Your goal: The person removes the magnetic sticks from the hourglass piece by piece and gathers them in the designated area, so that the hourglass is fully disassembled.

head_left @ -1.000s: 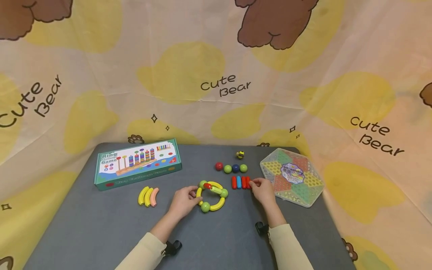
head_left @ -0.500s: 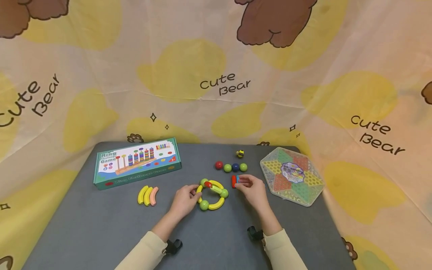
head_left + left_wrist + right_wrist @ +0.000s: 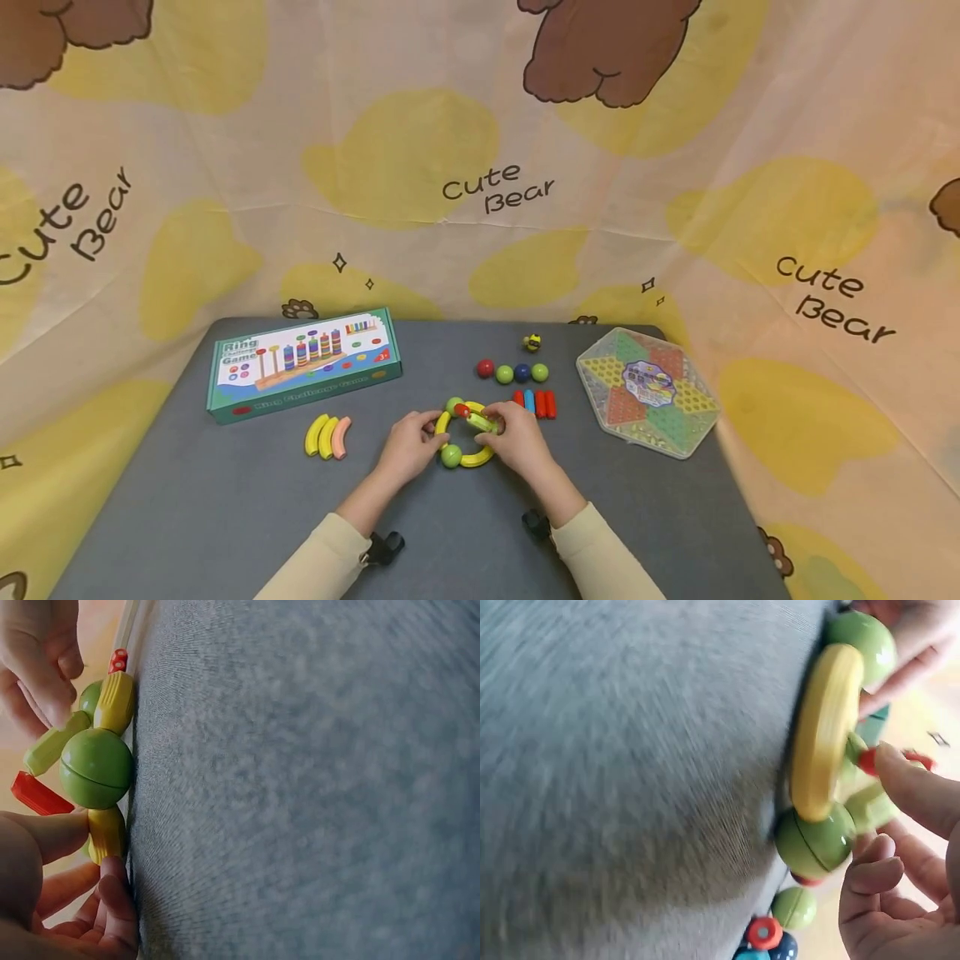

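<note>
A ring of curved yellow sticks (image 3: 474, 459) and green balls (image 3: 451, 456) lies on the grey table, with a red stick (image 3: 462, 410) and a light green stick (image 3: 478, 422) rising from it. At its left side my left hand (image 3: 408, 446) pinches a curved yellow stick (image 3: 107, 834) between thumb and fingers. My right hand (image 3: 521, 437) is over the ring's right side. Its thumb and fingers stand apart around the light green stick's lower end and the ball there; one fingertip appears to touch that stick in the left wrist view.
Several short red and blue sticks (image 3: 540, 405) lie right of the ring, behind them a row of balls (image 3: 505, 374) and a bee figure (image 3: 532, 342). Curved sticks (image 3: 326, 437) and a game box (image 3: 307, 364) are left; a hexagonal board (image 3: 648, 392) is right.
My right hand has moved left from the short red and blue sticks to the ring's right side. Those sticks still lie in their row. My left hand keeps its hold on the ring.
</note>
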Demonstrator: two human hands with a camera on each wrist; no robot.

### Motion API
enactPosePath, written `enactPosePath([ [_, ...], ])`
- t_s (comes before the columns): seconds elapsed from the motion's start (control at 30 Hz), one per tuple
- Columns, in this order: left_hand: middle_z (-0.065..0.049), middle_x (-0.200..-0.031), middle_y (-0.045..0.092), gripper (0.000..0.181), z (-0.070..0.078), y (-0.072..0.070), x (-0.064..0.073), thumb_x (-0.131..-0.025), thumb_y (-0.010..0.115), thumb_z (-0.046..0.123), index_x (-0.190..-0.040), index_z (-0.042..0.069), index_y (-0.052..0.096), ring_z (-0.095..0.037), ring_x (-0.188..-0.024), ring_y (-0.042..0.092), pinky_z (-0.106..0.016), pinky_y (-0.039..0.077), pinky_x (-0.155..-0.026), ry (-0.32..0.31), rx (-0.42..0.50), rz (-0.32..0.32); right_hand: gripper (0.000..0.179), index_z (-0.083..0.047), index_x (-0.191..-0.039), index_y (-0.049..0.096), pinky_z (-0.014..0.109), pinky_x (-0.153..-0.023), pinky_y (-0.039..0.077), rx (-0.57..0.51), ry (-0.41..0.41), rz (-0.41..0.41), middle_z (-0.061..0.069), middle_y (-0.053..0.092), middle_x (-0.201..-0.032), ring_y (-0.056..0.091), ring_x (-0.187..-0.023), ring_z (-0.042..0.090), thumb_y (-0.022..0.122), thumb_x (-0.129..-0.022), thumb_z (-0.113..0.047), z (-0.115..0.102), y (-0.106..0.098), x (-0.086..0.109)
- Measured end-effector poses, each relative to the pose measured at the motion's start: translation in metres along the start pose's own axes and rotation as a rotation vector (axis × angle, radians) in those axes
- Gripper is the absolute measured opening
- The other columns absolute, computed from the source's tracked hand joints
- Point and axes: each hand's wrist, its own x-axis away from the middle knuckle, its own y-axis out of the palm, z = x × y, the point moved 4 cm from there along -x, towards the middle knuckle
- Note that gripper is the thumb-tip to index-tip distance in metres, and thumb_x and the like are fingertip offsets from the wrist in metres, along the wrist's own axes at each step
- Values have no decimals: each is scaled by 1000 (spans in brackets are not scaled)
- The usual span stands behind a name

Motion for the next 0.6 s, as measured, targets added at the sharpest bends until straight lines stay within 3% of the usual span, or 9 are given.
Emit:
enactPosePath([
  [0.1, -3, -90, 58, 42, 1, 0, 0, -88, 79, 18, -127, 6, 69, -10, -70, 52, -25, 43, -60, 5, -6, -5, 30, -7, -102, 74, 24, -60, 43, 66, -26, 0, 0, 57, -81, 49, -69, 12, 89, -77, -17, -3, 6, -2],
  [0.23, -3, -90, 58, 43, 1, 2, -1, -88, 79, 18, -127, 5, 69, -10, -71, 52, -25, 44, -61, 16, -10, -10, 23, -8, -95, 74, 23, -61, 45, 75, -29, 40, 0, 59, -80, 51, -69, 11, 87, -79, -16, -2, 5, -2],
  [0.43, -1, -89, 56, 44, -1, 1, -2, -88, 79, 19, -129, 6, 68, -10, -71, 52, -25, 44, -61, -9, -15, -7, 23, -6, -101, 72, 24, -66, 50, 40, -24, 85, 3, 64, -89, 55, -73, 11, 83, -84, -16, 1, 2, 0],
  [0.6, -2, -88, 56, 45, 1, 0, -2, -88, 79, 18, -129, 5, 68, -11, -71, 52, -26, 44, -61, -13, -17, -12, 20, -4, -102, 70, 26, -67, 50, 38, -10, 70, 3, 64, -87, 55, -73, 12, 78, -89, -18, -1, 2, 0],
])
